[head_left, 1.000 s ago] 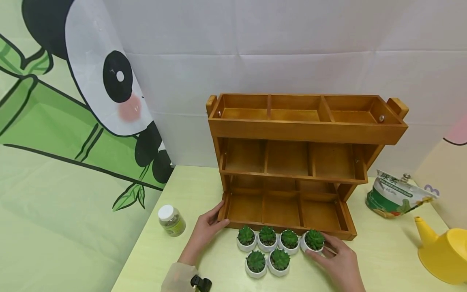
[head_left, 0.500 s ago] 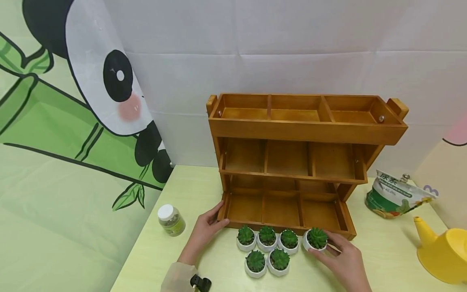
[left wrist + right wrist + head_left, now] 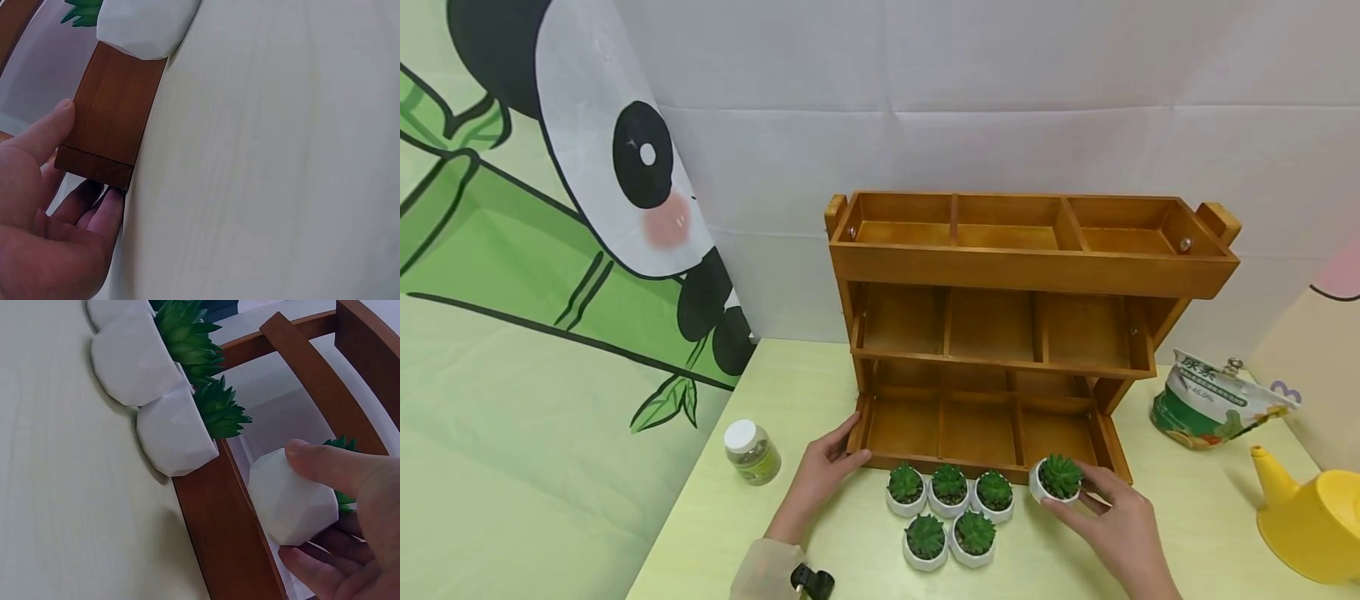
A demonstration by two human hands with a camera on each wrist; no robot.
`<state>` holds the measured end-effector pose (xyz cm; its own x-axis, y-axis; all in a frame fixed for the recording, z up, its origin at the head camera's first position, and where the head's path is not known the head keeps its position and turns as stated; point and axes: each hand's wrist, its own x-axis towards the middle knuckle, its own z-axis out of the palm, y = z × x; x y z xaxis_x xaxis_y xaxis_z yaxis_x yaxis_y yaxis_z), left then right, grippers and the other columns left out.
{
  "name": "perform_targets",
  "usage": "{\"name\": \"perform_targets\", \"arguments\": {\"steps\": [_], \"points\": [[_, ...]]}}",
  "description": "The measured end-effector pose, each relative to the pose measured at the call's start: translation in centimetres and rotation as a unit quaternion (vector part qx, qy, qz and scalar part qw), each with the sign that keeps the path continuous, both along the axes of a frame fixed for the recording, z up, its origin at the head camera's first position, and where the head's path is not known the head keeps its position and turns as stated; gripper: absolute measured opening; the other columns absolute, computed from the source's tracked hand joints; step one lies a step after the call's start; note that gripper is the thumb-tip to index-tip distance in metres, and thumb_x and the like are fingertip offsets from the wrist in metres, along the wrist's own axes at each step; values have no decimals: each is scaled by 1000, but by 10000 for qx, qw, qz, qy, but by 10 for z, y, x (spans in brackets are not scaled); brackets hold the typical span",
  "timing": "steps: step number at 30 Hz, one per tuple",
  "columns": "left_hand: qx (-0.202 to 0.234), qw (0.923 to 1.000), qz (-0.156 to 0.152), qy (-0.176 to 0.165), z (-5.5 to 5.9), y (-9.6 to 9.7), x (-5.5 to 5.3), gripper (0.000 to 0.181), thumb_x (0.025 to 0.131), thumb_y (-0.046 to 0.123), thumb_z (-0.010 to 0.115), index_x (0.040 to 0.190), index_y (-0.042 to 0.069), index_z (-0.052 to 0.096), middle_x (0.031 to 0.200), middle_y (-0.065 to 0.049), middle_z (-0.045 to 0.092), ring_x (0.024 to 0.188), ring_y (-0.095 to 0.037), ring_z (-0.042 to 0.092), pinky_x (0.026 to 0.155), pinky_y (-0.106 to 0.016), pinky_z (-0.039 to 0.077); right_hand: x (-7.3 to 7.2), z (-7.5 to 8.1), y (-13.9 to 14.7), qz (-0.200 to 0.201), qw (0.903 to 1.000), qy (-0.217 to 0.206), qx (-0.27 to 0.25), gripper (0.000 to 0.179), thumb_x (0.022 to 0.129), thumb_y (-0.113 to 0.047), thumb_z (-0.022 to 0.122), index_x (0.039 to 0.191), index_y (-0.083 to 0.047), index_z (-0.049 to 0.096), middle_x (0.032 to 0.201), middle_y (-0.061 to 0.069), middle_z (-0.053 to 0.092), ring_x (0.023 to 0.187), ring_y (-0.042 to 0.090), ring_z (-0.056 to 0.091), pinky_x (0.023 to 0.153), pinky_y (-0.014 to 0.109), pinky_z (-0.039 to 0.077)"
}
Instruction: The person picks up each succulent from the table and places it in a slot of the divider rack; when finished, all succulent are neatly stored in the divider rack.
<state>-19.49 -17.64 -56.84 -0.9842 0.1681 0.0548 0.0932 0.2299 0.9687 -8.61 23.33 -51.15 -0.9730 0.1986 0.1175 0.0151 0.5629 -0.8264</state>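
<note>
My right hand (image 3: 1116, 521) grips a small potted succulent (image 3: 1054, 479), its white faceted pot (image 3: 290, 497) between thumb and fingers. In the right wrist view the pot is raised off the table, beside the front board of the wooden shelf's bottom tier (image 3: 219, 531). At the left front corner of the three-tier wooden shelf (image 3: 1033, 275), my left hand (image 3: 823, 479) holds the end of the bottom tier; its thumb lies at the upper edge and the fingers bend around the lower corner (image 3: 97, 165). Several more potted succulents (image 3: 950, 487) stand in two rows before the shelf.
A clear jar with a white lid (image 3: 752, 452) stands left of the left hand. On the right are a clipped green-and-white pouch (image 3: 1213, 404) and a yellow watering can (image 3: 1311, 525). A white cloth (image 3: 1000, 100) hangs behind the shelf.
The right hand has lifted its potted succulent, carrying it rightward and a little toward the shelf, away from the row. The left hand and the other pots have stayed put.
</note>
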Motion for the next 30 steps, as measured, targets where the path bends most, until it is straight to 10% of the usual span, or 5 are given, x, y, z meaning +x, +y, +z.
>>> {"name": "perform_targets", "arguments": {"steps": [8,15,23,30], "points": [[41,10000,-20,2,-1,-1,0,67,94,11,80,156,14,52,157,-17,47,138,-37,52,107,-40,49,-8,6,7,-50,9999,150,-3,70,75,-27,98,129,5,69,125,22,68,108,35,71,81,23,61],[59,10000,-24,-25,-2,-1,-1,67,94,12,80,155,16,53,158,-15,47,139,-35,51,107,-39,49,-21,9,16,-143,9998,99,-54,70,75,-26,97,131,5,68,121,25,70,92,-6,66,75,15,59],[98,9999,-38,-26,-2,-1,-1,67,94,10,80,155,15,53,157,-16,46,138,-36,52,107,-39,49,-36,10,25,-86,9998,-102,171,76,79,-36,94,135,5,65,124,28,68,106,36,73,72,14,58],[66,10000,-17,-26,-1,-1,-1,67,94,11,80,155,15,53,157,-15,47,139,-36,51,107,-39,49,-49,6,30,-46,9994,-226,245,81,82,-41,92,138,9,61,128,33,65,110,41,71,75,22,61]]}}
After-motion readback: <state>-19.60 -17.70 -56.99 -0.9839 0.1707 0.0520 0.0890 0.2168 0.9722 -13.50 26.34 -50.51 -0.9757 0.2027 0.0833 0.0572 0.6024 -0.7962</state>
